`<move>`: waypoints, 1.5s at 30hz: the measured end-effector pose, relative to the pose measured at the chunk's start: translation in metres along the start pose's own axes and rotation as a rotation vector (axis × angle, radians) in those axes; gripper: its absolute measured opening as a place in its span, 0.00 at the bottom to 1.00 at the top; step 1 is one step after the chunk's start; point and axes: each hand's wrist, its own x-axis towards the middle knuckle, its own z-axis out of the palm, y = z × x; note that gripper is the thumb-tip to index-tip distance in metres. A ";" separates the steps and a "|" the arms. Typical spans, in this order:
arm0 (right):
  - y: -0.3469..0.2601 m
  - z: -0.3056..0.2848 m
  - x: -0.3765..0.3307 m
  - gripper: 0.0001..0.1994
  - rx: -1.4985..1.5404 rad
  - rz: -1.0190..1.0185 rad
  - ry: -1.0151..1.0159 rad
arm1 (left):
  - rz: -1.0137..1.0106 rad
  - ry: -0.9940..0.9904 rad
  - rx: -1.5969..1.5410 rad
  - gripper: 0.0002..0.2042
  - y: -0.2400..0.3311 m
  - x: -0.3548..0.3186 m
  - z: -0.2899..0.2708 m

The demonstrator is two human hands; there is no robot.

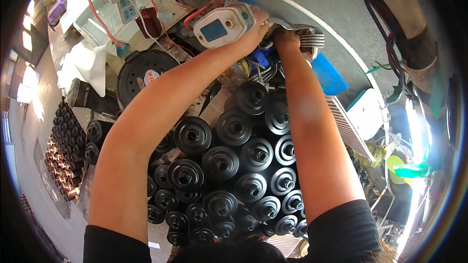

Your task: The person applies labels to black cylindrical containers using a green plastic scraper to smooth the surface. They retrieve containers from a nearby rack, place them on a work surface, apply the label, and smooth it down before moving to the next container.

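My left hand (258, 28) is stretched out at the top centre, partly behind a pale box-shaped device (228, 25) with a dark screen. Its fingers look bent inward, and what they hold is hidden. Close beside it, my right hand (286, 40) has its fingers curled down among a clutter of small things, so their tips do not show. A black-and-white striped band (311, 37) lies against the right hand. Just below the hands sits a bright blue piece (260, 57). Between my forearms stand many black cylinders (221, 163) with round flanged ends and hollow centre stubs.
A round black perforated lid or disc (146, 75) is left of my left forearm. A blue panel (329, 74) stands right of my right hand. Power sockets (124, 0) with red cables hang at the top left. More cylinders (66, 141) stand stacked on the floor at far left.
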 end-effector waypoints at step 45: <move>0.035 -0.038 -0.023 0.20 -0.019 -0.266 -0.015 | -0.043 0.123 -0.061 0.14 -0.051 0.000 0.036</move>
